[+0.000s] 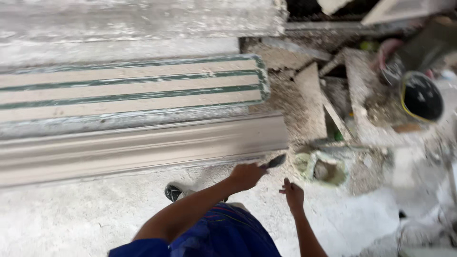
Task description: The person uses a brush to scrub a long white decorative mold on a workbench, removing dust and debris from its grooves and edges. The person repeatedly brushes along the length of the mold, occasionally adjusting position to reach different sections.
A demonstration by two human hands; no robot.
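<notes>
The small trowel point(275, 162) is sitting in the left hand point(246, 175), its dark blade sticking out to the right and hovering just past the near right end of the long grey moulding point(143, 147). The fingers of that hand are wrapping tightly round the handle, so the handle itself is hidden. The right hand point(293, 195) is hanging just beside it, a little lower, holding nothing; its fingers are loosely spread and pointing up toward the blade, not touching it.

The moulding is lying lengthwise across the floor, its right end stopping just above the trowel. Behind it a cream panel with green stripes point(133, 88) is lying parallel, its rounded right end reaching about as far. Farther back a rough plaster-caked slab point(143, 19) is running the same way.

To the right of the hands a small plaster-smeared tub point(323, 169) is sitting on the ground, near the blade but apart from it. Beyond it rubble and board offcuts point(328, 95) are crowding the ground, and a black bucket with a yellow rim point(421, 97) is tipping toward us at the far right.

The pale dusty floor point(71, 214) is lying open to the left of the arms, below the moulding's front edge, where a shoe point(174, 192) is showing beside the blue clothing point(223, 235).
</notes>
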